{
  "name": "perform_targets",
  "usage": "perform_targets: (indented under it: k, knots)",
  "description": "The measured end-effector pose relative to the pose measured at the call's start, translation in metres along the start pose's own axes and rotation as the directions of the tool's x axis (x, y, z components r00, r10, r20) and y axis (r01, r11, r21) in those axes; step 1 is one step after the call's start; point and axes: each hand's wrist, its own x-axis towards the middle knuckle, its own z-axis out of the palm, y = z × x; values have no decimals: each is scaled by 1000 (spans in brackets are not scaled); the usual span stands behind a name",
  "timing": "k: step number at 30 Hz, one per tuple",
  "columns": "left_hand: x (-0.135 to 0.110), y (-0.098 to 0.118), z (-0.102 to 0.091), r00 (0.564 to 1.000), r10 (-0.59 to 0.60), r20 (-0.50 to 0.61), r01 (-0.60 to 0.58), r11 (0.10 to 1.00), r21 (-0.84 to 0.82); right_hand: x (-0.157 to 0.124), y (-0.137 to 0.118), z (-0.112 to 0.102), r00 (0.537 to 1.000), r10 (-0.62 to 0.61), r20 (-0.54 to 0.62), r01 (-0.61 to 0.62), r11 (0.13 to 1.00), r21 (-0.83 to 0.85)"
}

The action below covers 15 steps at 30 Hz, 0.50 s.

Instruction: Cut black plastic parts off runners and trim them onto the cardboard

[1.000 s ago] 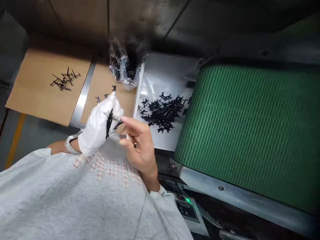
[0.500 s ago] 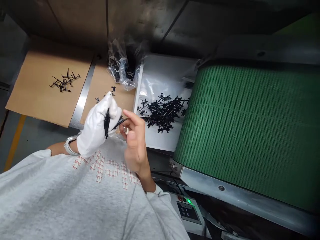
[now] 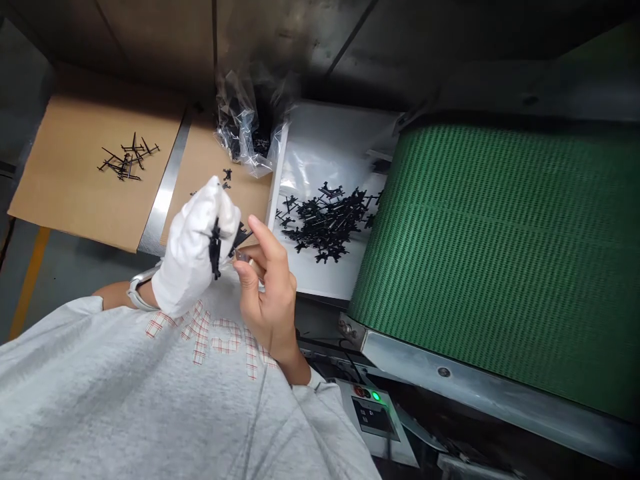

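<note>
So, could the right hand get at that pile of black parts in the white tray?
Probably yes: the right hand is near the white tray, and nothing visible blocks its way to the pile. It seems busy, though, gripping what looks like a small metallic piece beside the left hand.

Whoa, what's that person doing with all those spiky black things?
They have some black parts in their left hand, which wears a white glove. Their bare right hand is close beside it, with something small and shiny by its thumb; I can't tell what. A big heap of black parts lies on a white tray, and a smaller pile lies on brown cardboard at the left.
</note>
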Motion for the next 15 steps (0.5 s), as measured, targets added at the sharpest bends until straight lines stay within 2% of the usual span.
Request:
perform_targets:
  k: [2, 7, 10, 15]
  knots:
    - [-1, 0, -1, 1000, 6, 4, -6, 1000, 15, 1, 1, 0, 1000, -18, -20, 18, 1000, -7]
    - [-5, 1, 0, 996, -89, -15, 88, 994, -64, 1, 1, 0, 999, -38, -39, 36, 998, -46]
    - [-6, 1, 1, 997, -72, -27, 70, 996, -63, 3, -1, 0, 999, -20, -29, 19, 998, -55]
    - [-6, -3, -1, 995, -40, -88, 36, 998, -47, 4, -2, 3, 999, -8, -40, 10, 999, 32]
